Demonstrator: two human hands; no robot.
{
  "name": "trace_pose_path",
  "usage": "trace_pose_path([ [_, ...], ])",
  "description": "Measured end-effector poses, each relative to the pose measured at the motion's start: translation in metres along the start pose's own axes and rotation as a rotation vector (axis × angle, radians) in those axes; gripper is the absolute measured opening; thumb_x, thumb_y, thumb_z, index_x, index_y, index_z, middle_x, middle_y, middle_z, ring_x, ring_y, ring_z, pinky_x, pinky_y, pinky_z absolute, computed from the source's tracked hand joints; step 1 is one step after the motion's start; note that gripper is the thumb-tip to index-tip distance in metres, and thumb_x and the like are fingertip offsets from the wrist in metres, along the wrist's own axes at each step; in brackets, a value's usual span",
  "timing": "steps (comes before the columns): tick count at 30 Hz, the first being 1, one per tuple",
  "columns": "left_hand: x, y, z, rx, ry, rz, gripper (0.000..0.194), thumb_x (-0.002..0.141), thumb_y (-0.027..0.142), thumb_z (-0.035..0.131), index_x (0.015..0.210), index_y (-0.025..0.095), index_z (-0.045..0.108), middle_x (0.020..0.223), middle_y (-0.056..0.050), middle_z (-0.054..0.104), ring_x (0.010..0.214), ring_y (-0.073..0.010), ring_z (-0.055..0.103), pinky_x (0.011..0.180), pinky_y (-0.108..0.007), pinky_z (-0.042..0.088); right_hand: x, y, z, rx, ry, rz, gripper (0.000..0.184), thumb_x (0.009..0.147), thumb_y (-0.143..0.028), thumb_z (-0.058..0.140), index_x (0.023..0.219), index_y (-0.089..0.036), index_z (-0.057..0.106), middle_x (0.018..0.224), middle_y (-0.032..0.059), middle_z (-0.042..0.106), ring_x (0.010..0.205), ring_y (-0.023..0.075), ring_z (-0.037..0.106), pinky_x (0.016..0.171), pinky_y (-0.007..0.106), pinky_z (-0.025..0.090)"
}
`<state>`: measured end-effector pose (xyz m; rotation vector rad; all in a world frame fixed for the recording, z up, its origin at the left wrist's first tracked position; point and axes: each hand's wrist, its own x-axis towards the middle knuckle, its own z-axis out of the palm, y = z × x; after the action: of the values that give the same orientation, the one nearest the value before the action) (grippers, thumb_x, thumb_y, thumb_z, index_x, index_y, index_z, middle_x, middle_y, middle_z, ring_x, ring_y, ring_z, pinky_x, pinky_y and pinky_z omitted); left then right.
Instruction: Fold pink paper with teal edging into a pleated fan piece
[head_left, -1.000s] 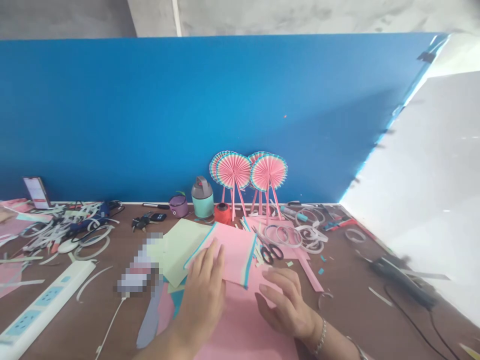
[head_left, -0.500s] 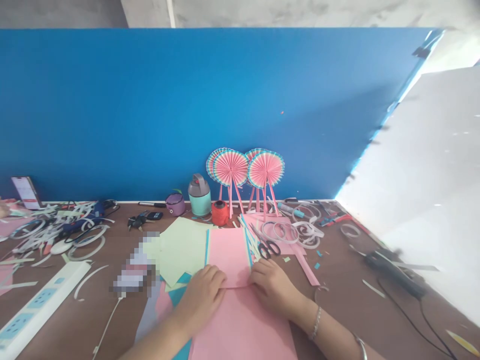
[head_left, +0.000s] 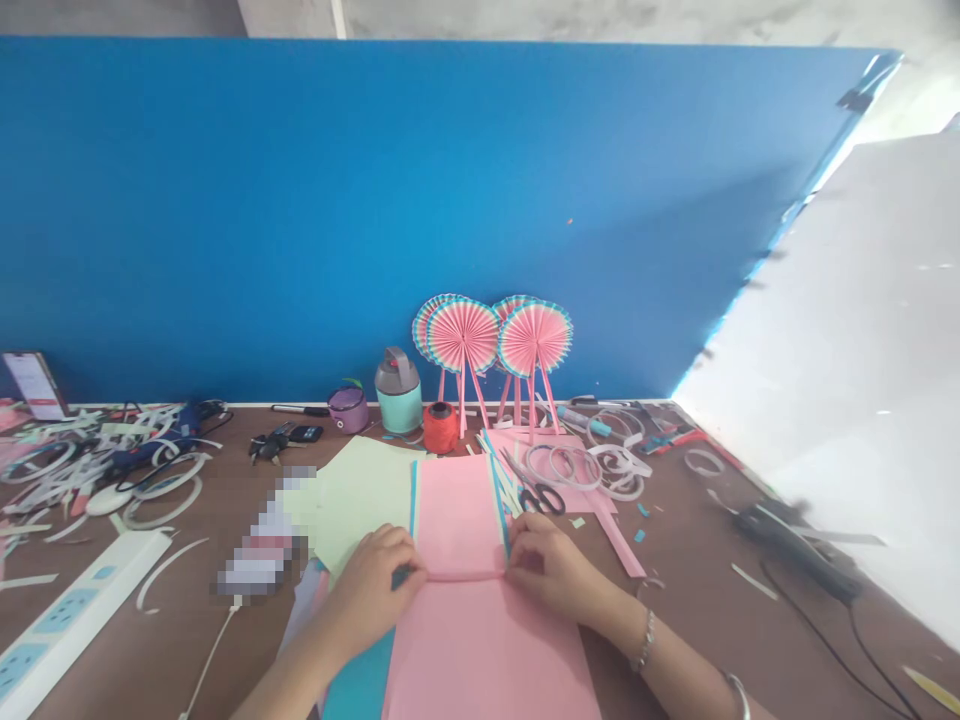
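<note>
A pink paper sheet (head_left: 459,515) with blue and pale edge strips lies in front of me, its near edge turned up in a narrow fold. My left hand (head_left: 382,585) pinches the left end of that fold between thumb and fingers. At the right end, my right hand (head_left: 547,565) pinches it in the same way. Beneath both hands is a larger pink sheet (head_left: 491,655), with blue paper (head_left: 360,680) showing at its left. Pale green sheets (head_left: 360,495) lie beyond my left hand. Black-handled scissors (head_left: 544,498) rest just past my right hand.
Pink pleated paper fans (head_left: 463,335) lean against the blue partition (head_left: 300,220). A teal-grey container (head_left: 399,395) and a red spool (head_left: 440,428) stand beside them. A white power strip (head_left: 82,620) lies left; a black corded tool (head_left: 799,550) lies right. White strip coils (head_left: 619,470) lie behind the scissors.
Both hands have shifted from lying flatter near the sheet's edge to pinching its fold, fingers more raised. The left hand has moved slightly left. The view has shifted slightly.
</note>
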<state>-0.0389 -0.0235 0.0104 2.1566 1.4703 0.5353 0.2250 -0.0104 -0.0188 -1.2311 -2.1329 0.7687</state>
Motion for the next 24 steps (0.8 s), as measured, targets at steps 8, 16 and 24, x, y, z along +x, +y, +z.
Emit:
trace_pose_path([
  [8, 0.001, -0.007, -0.001, -0.036, -0.009, -0.055, 0.018, 0.081, 0.023, 0.05, 0.066, 0.021, 0.059, 0.079, -0.001, 0.058, 0.085, -0.0194, 0.054, 0.078, -0.033, 0.043, 0.005, 0.006, 0.003, 0.066, 0.009, 0.076, 0.023, 0.078, -0.009, 0.054, 0.057, -0.018, 0.054, 0.081, 0.0029, 0.056, 0.077, 0.0158, 0.056, 0.078, 0.033, 0.048],
  [16, 0.004, -0.018, 0.007, -0.086, 0.073, -0.065, 0.011, 0.079, 0.021, 0.052, 0.069, 0.021, 0.055, 0.079, -0.001, 0.059, 0.083, -0.0191, 0.055, 0.077, -0.033, 0.043, 0.007, 0.007, 0.006, 0.078, 0.031, 0.132, 0.021, 0.075, -0.009, 0.055, 0.056, -0.018, 0.05, 0.079, 0.0025, 0.055, 0.076, 0.0161, 0.056, 0.078, 0.033, 0.047],
  [24, 0.004, -0.017, 0.006, -0.053, 0.028, -0.069, 0.018, 0.08, 0.024, 0.052, 0.063, 0.02, 0.053, 0.079, -0.001, 0.056, 0.083, -0.0195, 0.053, 0.076, -0.033, 0.041, 0.007, 0.006, 0.004, 0.103, -0.014, 0.151, 0.026, 0.077, -0.013, 0.055, 0.054, -0.018, 0.043, 0.08, 0.0026, 0.053, 0.077, 0.0159, 0.054, 0.078, 0.033, 0.044],
])
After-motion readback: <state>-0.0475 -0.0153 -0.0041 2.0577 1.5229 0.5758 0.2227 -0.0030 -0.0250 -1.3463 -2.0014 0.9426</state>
